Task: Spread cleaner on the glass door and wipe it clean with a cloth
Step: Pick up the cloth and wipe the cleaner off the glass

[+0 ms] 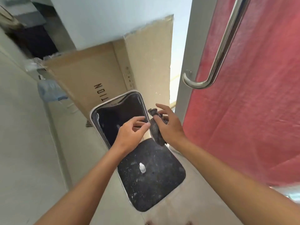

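Observation:
A dark grey cloth (155,128) hangs bunched in my right hand (168,125), pinched between thumb and fingers above a black chair seat (155,189). My left hand (131,130) hovers just left of the cloth with relaxed fingers, its fingertips nearly touching the fabric. A small clear bottle with a white cap (142,167) lies on the seat below my hands. The glass door (253,103) stands at the right, backed by red fabric, with a curved steel handle (215,56) on its frame.
The chair's black backrest (120,116) with a white rim stands beyond my hands. A large cardboard box (90,75) leans against the wall behind it. A blue plastic bag (48,90) lies at the left on pale floor tiles.

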Tool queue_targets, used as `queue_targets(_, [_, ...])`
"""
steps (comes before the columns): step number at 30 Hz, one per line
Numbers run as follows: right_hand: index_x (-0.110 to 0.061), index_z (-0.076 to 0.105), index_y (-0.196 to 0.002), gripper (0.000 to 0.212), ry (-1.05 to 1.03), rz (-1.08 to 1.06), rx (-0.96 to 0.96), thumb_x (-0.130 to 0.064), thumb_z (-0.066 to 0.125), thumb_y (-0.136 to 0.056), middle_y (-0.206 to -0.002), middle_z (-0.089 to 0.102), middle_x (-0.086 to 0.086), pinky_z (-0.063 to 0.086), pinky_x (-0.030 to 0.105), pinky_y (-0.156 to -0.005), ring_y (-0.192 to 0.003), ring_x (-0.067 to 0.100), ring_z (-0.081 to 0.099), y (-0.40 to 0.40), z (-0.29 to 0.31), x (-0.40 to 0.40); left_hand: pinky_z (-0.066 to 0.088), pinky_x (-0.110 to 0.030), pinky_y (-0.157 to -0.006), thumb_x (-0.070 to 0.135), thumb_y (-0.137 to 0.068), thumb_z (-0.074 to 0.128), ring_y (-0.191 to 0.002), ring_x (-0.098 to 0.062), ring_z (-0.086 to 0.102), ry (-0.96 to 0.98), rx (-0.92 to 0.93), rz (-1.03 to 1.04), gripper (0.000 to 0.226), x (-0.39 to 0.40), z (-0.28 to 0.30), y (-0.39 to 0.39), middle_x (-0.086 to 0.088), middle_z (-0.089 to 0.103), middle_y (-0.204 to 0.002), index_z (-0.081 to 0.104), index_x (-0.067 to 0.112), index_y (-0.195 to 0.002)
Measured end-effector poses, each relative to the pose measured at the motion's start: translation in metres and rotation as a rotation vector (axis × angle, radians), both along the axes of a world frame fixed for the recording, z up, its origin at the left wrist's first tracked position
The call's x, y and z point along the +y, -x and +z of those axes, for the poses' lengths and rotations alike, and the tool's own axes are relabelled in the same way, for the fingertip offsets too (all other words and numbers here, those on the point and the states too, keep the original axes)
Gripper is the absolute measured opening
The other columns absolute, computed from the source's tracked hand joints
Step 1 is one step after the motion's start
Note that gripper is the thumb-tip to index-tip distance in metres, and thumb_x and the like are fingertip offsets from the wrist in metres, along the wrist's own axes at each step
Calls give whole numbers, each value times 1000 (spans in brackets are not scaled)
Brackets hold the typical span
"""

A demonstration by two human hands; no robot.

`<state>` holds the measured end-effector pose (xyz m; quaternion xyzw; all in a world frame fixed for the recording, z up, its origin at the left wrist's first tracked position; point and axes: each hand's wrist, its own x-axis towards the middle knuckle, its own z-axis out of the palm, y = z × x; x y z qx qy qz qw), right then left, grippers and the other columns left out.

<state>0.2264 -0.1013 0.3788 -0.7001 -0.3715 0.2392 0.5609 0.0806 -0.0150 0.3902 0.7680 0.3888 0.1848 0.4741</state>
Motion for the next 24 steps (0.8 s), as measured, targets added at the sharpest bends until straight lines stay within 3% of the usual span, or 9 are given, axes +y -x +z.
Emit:
queue_targets(2, [-43, 56, -137, 39, 74, -63, 44, -23, 60, -103, -116, 59, -1, 56, 34, -96, -105, 14, 63, 7, -30, -3, 61, -33, -91, 49, -91, 76, -95, -5, 73, 162, 61, -74, 31, -5, -24, 3, 11, 77, -103, 73, 33, -117])
queue_targets(4, [-45, 56, -140, 41, 171, -109, 82, -25, 58, -104, -118, 55, 2, 56, 40, -98, -103, 16, 62, 12, -55, -9, 60, -26, -83, 39, -90, 80, -92, -10, 75, 277, 81, -113, 22, -10, -46, 5, 5, 79, -99, 77, 27, -107])
queue_targets(8, [-41, 58, -140, 37, 295, -142, 108, -27, 56, -105, -112, 49, -2, 56, 31, -95, -104, 18, 60, 20, -93, -26, 60, -29, -81, 18, -94, 77, -84, -13, 73, 367, 70, -136, 2, -19, -83, 3, -2, 80, -91, 76, 19, -94])
queue_targets(10, [-34, 62, -137, 33, 403, -112, 54, -31, 56, -105, -119, 46, -1, 51, 32, -104, -112, 15, 56, 19, -107, -33, 60, -32, -84, 13, -97, 72, -87, -15, 72, 357, 84, -170, 12, -18, -101, 3, -1, 78, -91, 73, 23, -92])
queue_targets(15, [-38, 66, -123, 31, 461, 25, 28, -41, 41, -104, -157, 41, -13, 17, 49, -127, -147, 7, 34, 14, -136, -43, 62, -42, -91, 15, -102, 63, -99, -22, 73, 400, 131, -268, 14, -11, -131, 4, -5, 76, -102, 72, 26, -103])
queue_targets(18, [-30, 71, -112, 44, 447, 111, 189, -52, 37, -97, -134, 61, -11, 24, 55, -124, -135, 12, 49, 12, -159, -44, 62, -37, -90, 13, -105, 60, -100, -22, 73, 488, 120, -255, 16, -7, -145, 0, -8, 76, -104, 72, 23, -105])
queue_targets(20, [-17, 68, -87, 47, 419, 114, 354, -59, 47, -91, -97, 68, 3, 44, 61, -104, -97, 23, 61, 10, -178, -45, 63, -32, -82, 12, -105, 59, -94, -19, 73, 541, 102, -200, 16, -4, -158, -4, -10, 76, -104, 71, 22, -105])
queue_targets(22, [-18, 59, -76, 42, 450, 84, 357, -59, 58, -83, -77, 59, -1, 46, 47, -82, -78, 17, 54, 9, -193, -51, 61, -26, -71, 11, -105, 58, -86, -14, 73, 605, 101, -146, 15, -2, -175, -9, -11, 75, -103, 70, 19, -107])
queue_targets(24, [-21, 58, -79, 37, 510, 86, 297, -57, 66, -77, -71, 59, -6, 45, 40, -73, -70, 17, 55, 6, -211, -56, 61, -25, -70, 10, -104, 60, -87, -15, 72, 621, 127, -120, 13, -3, -193, -15, -12, 75, -105, 70, 17, -107])
